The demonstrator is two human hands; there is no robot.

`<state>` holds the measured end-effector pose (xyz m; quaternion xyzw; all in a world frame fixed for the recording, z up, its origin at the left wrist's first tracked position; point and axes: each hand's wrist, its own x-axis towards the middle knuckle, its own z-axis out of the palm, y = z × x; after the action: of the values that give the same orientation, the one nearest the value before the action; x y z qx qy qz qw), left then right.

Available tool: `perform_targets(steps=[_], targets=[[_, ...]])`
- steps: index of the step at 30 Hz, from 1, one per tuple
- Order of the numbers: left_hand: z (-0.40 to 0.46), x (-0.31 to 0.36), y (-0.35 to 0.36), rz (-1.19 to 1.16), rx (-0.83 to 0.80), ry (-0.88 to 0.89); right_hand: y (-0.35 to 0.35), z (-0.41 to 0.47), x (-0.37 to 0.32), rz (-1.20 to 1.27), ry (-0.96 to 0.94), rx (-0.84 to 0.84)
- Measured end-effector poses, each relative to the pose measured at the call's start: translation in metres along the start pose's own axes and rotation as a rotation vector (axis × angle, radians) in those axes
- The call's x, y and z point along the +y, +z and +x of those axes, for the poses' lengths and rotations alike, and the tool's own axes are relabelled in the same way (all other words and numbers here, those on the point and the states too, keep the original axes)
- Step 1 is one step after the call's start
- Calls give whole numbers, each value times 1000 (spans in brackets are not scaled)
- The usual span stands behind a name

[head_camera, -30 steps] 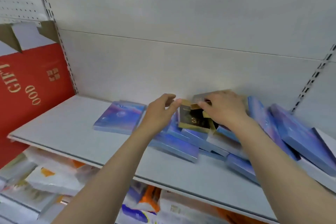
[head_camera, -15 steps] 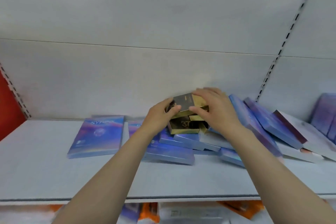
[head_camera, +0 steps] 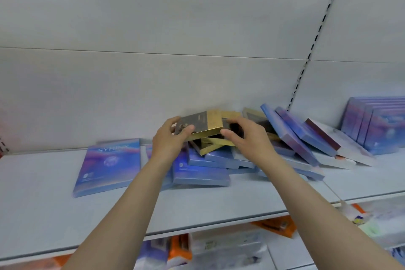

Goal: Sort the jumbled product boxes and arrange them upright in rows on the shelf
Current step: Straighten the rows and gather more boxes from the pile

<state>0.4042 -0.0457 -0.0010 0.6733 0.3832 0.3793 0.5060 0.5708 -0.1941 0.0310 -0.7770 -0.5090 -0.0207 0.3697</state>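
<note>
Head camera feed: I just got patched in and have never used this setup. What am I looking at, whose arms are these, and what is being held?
There is no robot here. The one view comes from a camera worn on a person's head, looking forward and down at their two bare arms. The left hand and the right hand together grip a dark and gold box by its two ends, above more gold boxes. Beneath lies a jumble of flat blue boxes on a white shelf. One blue box lies apart on the left. At far right, a row of blue boxes stands upright.
</note>
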Motion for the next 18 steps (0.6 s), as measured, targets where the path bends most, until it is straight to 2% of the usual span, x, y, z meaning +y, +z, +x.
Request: perform_targets(steps=[5,14,18], targets=[[-2,4,-36,-169,153,-123,9,4,-5,7,100,62],[-27,4,-84,-327,150,58,29,22,-25,-150,307,-19],[-36,-2,-97,-345,142,100,33,23,-32,-223,397,-107]])
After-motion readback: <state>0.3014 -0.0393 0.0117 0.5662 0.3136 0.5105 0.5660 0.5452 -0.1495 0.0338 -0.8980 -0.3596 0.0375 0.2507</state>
